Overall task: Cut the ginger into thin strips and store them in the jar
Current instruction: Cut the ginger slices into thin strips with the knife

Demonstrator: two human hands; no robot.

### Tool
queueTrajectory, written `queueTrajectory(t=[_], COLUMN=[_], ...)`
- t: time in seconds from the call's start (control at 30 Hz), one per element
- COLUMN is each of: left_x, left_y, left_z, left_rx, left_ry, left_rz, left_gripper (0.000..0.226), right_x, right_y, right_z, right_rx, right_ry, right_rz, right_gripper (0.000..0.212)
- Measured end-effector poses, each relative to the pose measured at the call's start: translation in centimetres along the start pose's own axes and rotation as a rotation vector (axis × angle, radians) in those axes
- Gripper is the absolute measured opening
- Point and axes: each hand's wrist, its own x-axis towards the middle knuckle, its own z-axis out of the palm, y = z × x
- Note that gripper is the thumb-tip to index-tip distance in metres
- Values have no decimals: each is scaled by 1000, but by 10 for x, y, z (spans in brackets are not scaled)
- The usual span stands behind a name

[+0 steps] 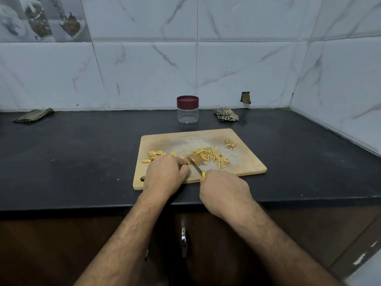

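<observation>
Marble-look wall tiles back a dark counter [82, 145] where my cutting board [247, 164] lies near the front edge. My left hand [165, 172] curls down on ginger I can't see beneath it; my right hand [224, 190] grips the knife [195, 165], its blade right beside those knuckles, so a slip could nick them. Pale yellow strips [212, 155] are heaped mid-board, uncut slices [154, 154] lie at its left edge, and the lidded, empty jar [187, 109] stands behind the board.
</observation>
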Motion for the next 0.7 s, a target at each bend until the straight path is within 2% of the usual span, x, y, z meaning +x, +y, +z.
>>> queueTrajectory(t=[0.47,0.7], left_x=[2,3], left_y=[-1,-2], left_z=[2,1], left_rx=[-21,-77], left_ry=[-6,23], left_rz=[-21,-72], left_gripper=[25,29], right_x=[9,-10], right_y=[-13,7], right_z=[-2,3], right_rx=[-35,-54], right_ry=[-29,-38], right_rz=[-4,4], right_gripper=[23,20])
